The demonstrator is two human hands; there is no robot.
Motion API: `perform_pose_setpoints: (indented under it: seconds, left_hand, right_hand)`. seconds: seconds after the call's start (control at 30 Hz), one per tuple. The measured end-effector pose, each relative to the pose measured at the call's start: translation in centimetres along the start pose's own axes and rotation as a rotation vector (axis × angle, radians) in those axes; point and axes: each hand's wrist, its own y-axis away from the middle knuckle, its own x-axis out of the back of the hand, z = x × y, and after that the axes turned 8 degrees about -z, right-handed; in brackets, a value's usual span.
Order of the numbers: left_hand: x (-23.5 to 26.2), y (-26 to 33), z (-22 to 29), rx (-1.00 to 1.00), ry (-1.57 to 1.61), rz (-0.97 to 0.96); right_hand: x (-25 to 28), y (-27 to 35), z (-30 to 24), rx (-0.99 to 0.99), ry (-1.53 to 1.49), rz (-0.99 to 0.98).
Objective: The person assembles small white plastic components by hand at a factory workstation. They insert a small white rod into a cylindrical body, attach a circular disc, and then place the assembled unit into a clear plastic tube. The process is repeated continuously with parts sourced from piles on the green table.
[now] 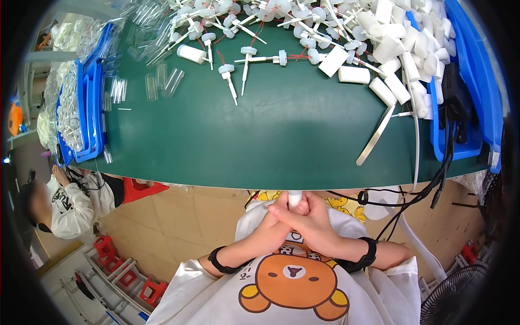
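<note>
Both my hands are closed together at the near edge of the green table [260, 141], in front of my chest. Between my left hand [275, 221] and my right hand [314, 219] a white cylindrical part [294, 198] stands up, its top end showing above the fingers. My fingers overlap around it, so its lower portion is hidden. Farther off on the table lie several small parts with white stems, pale round caps and thin red wires [248, 64]. Thick white cylinders [355, 75] lie among them toward the right.
A thin metal strip [375, 135] rests on the right of the table beside a white cable [417, 141]. Clear tubes [172, 82] lie at the left. Blue trays [91, 108] stand at the left side, with a blue bin [468, 70] at the right. Black cables [447, 157] hang over the edge. Another person [70, 200] sits at left.
</note>
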Motion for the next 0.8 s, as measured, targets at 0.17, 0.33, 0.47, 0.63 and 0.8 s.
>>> perform_pose_setpoints:
  seconds: [0.17, 0.33, 0.47, 0.63, 0.8]
  left_hand:
    - [-2.1, -0.1, -0.1, -0.041, 0.166, 0.116]
    - [-2.8, 0.2, -1.1, -0.022, 0.113, 0.213]
    - [-2.5, 0.0, 1.1, 0.094, 0.086, 0.179]
    - [-1.2, 0.3, 2.9, 0.211, 0.113, 0.076]
    - [-1.2, 0.4, 3.4, 0.276, 0.243, 0.1]
  right_hand:
    - [1.2, -0.2, -0.9, -0.093, 0.163, -0.012]
    - [2.0, -0.3, -1.4, -0.115, 0.052, -0.055]
    - [0.6, -0.1, -1.6, -0.193, -0.104, 0.066]
    - [-1.2, 0.0, -1.9, -0.238, -0.278, 0.145]
    - [-1.2, 0.0, -2.1, -0.274, -0.31, 0.118]
